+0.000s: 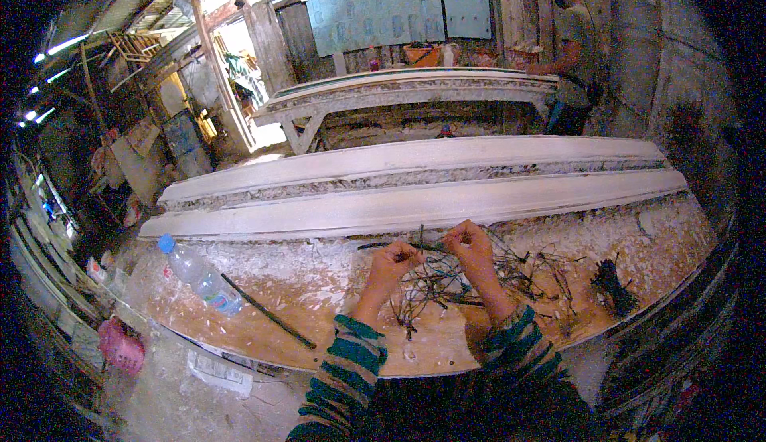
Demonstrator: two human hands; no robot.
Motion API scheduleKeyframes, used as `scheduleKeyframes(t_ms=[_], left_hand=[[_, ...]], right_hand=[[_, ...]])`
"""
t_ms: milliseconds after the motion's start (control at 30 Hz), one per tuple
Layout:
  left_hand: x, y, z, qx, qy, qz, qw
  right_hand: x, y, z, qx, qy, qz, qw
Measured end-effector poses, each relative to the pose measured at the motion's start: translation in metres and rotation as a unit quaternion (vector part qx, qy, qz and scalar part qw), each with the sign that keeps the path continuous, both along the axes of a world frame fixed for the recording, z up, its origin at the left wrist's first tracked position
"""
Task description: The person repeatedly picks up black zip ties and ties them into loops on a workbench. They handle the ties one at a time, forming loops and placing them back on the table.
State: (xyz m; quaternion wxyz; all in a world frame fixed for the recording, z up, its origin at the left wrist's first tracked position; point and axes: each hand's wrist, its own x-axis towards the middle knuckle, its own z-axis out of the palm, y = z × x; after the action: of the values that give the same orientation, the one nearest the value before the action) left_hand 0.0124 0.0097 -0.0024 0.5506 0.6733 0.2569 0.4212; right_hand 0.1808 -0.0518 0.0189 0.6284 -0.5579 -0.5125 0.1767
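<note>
My left hand (pixel 391 263) and my right hand (pixel 470 247) are raised over the workbench (pixel 279 270), fingers pinched together. Between them runs a thin dark strand (pixel 432 247), like wire or cord, gripped by both hands. Its end sticks out left past my left hand, and a short piece stands upright near the middle. Under and around my hands lies a loose tangle of similar dark strands (pixel 431 289). Off to the right rests a compact bundle of dark strands (pixel 613 290). A straight dark rod (pixel 268 312) lies left of my left forearm.
Two long white mouldings (pixel 415 162) lie across the bench beyond my hands. A clear bottle with a blue cap (pixel 199 278) lies at left. Farther back stands another table (pixel 375 100), with a person (pixel 570 43) at its right end. A pink basket (pixel 122 346) sits below left.
</note>
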Motion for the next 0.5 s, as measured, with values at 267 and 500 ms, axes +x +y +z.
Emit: scheduleKeyframes(t_ms=[267, 500], left_hand=[[0.004, -0.028, 0.016, -0.094, 0.044, -0.225, 0.969], [0.009, -0.018, 0.010, -0.011, 0.052, -0.101, 0.993]], right_hand=[[0.002, 0.002, 0.002, 0.077, -0.168, -0.131, 0.974], [-0.007, -0.004, 0.006, 0.068, -0.247, -0.141, 0.956]])
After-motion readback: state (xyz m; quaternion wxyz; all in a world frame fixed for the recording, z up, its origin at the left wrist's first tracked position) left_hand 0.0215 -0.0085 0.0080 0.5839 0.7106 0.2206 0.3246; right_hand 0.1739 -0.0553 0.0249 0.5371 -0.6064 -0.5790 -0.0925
